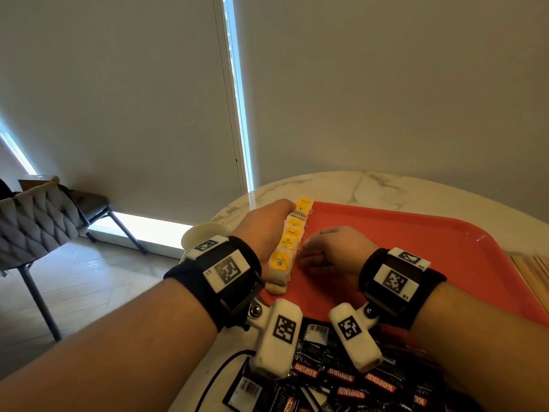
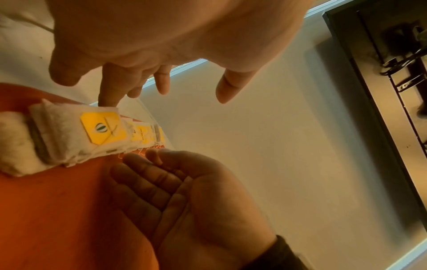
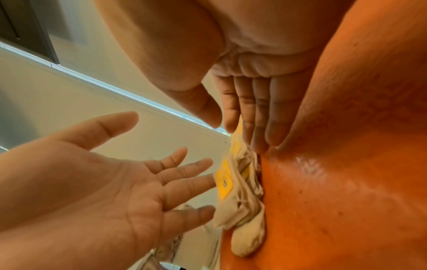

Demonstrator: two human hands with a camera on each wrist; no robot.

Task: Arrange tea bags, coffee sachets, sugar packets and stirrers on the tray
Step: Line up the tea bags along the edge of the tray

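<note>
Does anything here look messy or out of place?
Mostly tidy: the tea bags sit in a neat row on the red tray, between both open hands. Only the black coffee sachets look untidy, heaped at the tray's near edge.

In front of me is a round white marble bench with grey veins. A red plastic tray lies flat on it and covers most of the top. Near my body, a heap of black Kopiko coffee sachets lies on the bench, touching the near edge of the tray. A white cup stands at the left edge of the bench, just beside the tray.
</note>
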